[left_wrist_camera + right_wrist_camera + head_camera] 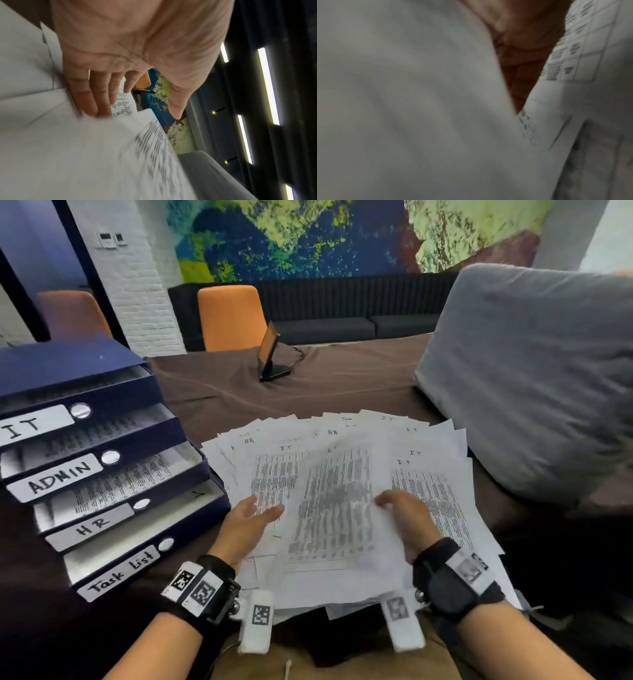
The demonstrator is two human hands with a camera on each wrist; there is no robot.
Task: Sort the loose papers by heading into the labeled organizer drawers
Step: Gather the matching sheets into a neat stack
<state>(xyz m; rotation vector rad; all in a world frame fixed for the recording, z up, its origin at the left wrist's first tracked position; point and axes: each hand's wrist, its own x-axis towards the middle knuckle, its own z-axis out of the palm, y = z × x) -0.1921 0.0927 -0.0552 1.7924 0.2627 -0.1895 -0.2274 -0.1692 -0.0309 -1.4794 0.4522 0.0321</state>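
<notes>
A loose pile of printed papers (428, 481) with handwritten headings such as IT and HR lies fanned on the brown table (342, 378). One sheet (335, 501) is lifted above the pile and blurred, so its heading is unreadable. My right hand (399, 508) grips that sheet's right edge, and in the right wrist view paper hides most of the right hand (522, 40). My left hand (255, 513) lies flat at the sheet's left edge; the left hand (106, 54) shows straight fingers on paper with the thumb apart. The navy organizer (68, 364) at left has stepped-open drawers labelled IT (30, 424), ADMIN (58, 475), HR (90, 525) and Task list (120, 571).
A large grey cushion (531, 378) lies on the table right of the pile. A small screen on a stand (272, 354) with a cable sits at the far middle. Orange chairs (229, 316) and a dark sofa (342, 326) stand behind the table.
</notes>
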